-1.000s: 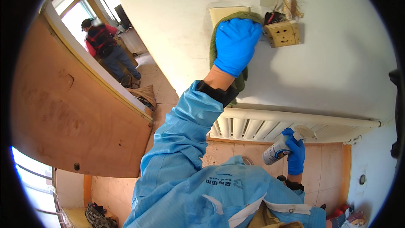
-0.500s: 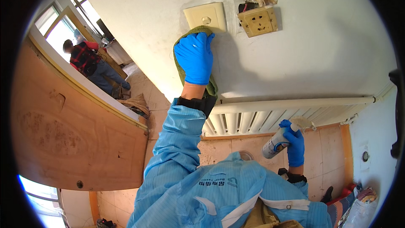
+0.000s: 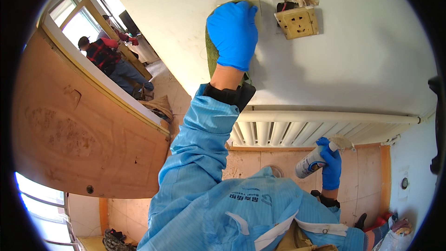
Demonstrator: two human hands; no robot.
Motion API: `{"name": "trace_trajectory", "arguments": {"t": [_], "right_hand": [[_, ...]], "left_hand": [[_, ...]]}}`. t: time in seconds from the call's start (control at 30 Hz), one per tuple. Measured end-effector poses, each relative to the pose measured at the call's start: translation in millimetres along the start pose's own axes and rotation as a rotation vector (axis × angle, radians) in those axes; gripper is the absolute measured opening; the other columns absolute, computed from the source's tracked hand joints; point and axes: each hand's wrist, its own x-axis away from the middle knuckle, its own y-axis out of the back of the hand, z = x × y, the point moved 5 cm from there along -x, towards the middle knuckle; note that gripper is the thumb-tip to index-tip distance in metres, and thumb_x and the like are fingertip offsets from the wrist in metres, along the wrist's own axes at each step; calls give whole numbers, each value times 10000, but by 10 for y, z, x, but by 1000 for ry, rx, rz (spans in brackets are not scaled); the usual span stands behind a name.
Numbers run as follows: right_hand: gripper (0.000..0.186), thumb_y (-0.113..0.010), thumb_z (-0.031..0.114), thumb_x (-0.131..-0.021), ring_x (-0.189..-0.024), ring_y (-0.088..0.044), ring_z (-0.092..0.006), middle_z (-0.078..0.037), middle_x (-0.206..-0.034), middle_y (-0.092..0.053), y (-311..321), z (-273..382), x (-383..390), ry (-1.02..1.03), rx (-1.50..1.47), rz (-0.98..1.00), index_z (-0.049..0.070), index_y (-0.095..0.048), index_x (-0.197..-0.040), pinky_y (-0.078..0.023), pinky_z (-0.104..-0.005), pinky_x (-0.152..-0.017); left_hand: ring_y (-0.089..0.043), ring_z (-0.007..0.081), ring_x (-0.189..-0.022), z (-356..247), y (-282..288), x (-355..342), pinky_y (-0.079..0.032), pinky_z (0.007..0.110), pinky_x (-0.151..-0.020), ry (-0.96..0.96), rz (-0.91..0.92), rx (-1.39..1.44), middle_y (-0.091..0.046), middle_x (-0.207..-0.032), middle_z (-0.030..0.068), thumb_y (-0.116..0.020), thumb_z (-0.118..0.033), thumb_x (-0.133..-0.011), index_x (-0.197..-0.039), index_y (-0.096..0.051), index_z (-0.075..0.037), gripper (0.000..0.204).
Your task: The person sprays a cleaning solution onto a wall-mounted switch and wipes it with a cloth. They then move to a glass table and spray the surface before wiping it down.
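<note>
My left hand (image 3: 233, 35), in a blue glove, presses a green cloth (image 3: 212, 55) against the wall. Under the hand and cloth lies a cream switch plate (image 3: 257, 8), of which only the right edge shows. The fingers are bent over the cloth at the top. Low on the right, in front of the radiator, my gloved right hand (image 3: 331, 167) grips a white spray bottle (image 3: 310, 163) with a blue label. The bottle is tilted, its pale spray head at the upper right.
A loose, dirty socket (image 3: 297, 22) hangs off the wall with wires exposed. Below runs a white radiator (image 3: 274, 132). A brown wooden door (image 3: 93, 125) stands at the left. Beyond it, a person in a checked top (image 3: 100, 56) and another person are by a window. Bags (image 3: 399, 234) lie lower right.
My left hand has moved up with the cloth and now covers most of the switch plate. My right hand still holds the spray bottle. A second person shows more clearly in the far room.
</note>
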Motion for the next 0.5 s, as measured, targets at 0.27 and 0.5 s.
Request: {"name": "trace_trajectory", "arguments": {"t": [0.27, 0.5], "right_hand": [[430, -591, 89, -800, -1188, -554, -270, -117, -1214, -632, 64, -5, -23, 15, -31, -18, 23, -618, -1224, -393, -380, -1071], [435, -590, 106, -774, -1196, -547, -275, -131, -1214, -629, 131, 37, 13, 17, -42, -81, 2, -627, -1195, -376, -380, -1080]], "left_hand": [[-621, 318, -634, -161, -95, 225, -483, 404, -569, -55, 65, -104, -622, -672, 111, -717, -243, -840, -757, -693, -101, 166], [-575, 331, -604, -65, -81, 494, -452, 427, -559, 23, 45, -45, -587, -647, 121, -732, -267, -826, -689, -650, -81, 245]]}}
